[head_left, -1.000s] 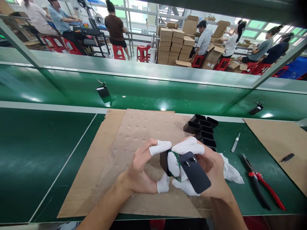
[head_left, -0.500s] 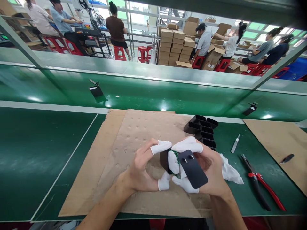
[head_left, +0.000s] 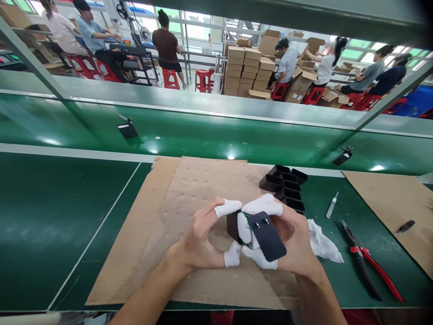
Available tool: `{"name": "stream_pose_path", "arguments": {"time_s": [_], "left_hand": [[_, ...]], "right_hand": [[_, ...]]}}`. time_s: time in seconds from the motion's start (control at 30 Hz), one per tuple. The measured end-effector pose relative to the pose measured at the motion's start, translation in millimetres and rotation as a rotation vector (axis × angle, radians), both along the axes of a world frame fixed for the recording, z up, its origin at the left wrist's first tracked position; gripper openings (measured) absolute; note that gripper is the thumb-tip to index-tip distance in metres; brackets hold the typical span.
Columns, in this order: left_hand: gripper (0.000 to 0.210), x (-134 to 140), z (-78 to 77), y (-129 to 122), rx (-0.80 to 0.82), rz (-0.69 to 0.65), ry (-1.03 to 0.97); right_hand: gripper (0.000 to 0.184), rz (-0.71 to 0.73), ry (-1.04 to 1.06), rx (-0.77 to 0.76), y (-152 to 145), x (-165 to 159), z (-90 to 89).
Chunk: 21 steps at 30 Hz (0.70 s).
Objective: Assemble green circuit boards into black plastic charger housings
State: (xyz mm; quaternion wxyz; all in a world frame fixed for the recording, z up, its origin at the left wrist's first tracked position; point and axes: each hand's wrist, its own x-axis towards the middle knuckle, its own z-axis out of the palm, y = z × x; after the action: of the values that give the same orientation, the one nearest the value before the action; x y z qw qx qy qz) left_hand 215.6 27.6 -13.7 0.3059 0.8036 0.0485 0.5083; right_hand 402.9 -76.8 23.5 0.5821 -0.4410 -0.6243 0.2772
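Between the fingers and thumb of my left hand [head_left: 203,232] is a black plastic housing [head_left: 232,225], its open end facing right. My right hand [head_left: 296,232] grips a circuit board assembly from above and below; a white pad [head_left: 244,229] and green board edges show at the mouth of the housing. A flat black plate [head_left: 269,237] with two metal prongs tilts at the assembly's right side. White finger cots cover the fingertips in contact. How deep the board sits in the housing is hidden.
Cardboard [head_left: 199,189] lies under my hands. Several black housings [head_left: 287,189] stand behind my right hand. Rightward lie crumpled white material [head_left: 323,243], a small white tube [head_left: 332,205] and red-handled pliers [head_left: 363,257]. Black pronged units [head_left: 127,130] sit on the green belt [head_left: 196,135]; people sit beyond.
My right hand and the pronged plate have shifted slightly left, closer to the housing. The black units on the belt have moved left. My left hand keeps its grip.
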Motion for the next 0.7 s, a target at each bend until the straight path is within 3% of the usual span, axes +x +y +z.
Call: {"name": "stream_pose_path", "arguments": {"time_s": [0.7], "left_hand": [[0.080,-1.7,-2.1,0.6,0.002,0.005,0.020]], "right_hand": [[0.062,0.018,-0.064,-0.035,2.1,5.2,-4.3]]}}
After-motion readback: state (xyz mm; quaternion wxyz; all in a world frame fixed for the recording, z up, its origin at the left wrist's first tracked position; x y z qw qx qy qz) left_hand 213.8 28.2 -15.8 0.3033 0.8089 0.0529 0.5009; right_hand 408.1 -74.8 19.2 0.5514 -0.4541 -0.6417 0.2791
